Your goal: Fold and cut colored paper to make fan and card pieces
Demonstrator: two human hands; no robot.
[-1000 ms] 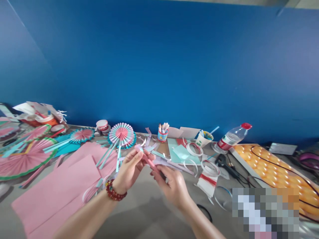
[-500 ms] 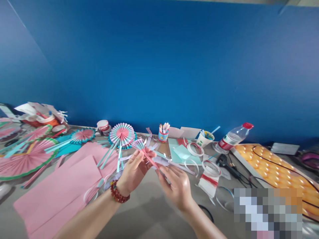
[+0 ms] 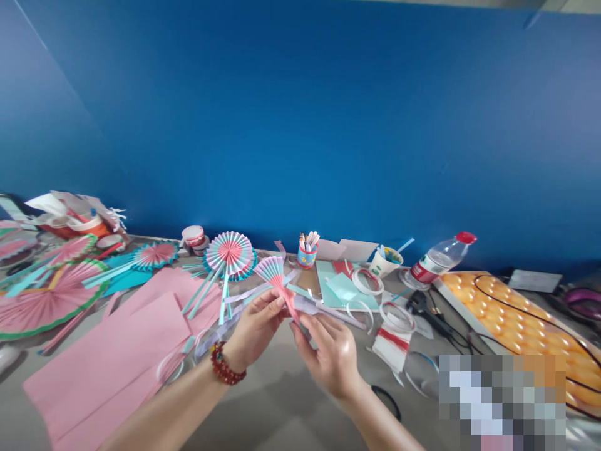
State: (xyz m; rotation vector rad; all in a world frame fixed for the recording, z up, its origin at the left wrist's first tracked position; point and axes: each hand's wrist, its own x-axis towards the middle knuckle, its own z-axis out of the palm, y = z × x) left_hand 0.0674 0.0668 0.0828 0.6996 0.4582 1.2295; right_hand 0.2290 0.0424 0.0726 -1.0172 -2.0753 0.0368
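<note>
Between my two hands is a pleated paper fan [image 3: 278, 279], pink with a pale lilac and mint end spread upward. My left hand [image 3: 257, 326], with a red bead bracelet at the wrist, pinches its middle between thumb and fingers. The lower pink end is gripped by my right hand [image 3: 328, 351], its fingers closed together. Behind the hands lie pale lilac paper strips [image 3: 307, 305]. A finished round paper fan [image 3: 229, 254] on mint sticks stands to the left, beyond my left hand.
Pink paper sheets [image 3: 126, 357] cover the left of the table [image 3: 282, 413]. More paper fans [image 3: 51, 291] lie farther left. At the back stand a pen cup [image 3: 307, 255] and a paper cup [image 3: 385, 262]. To the right are tape rolls [image 3: 367, 282], a bottle [image 3: 436, 262] and an orange tufted mat [image 3: 516, 319].
The pleated fan has turned more upright, and its upper end has spread wider. My left hand has shifted slightly down and still pinches it; my right hand stays nearly in place.
</note>
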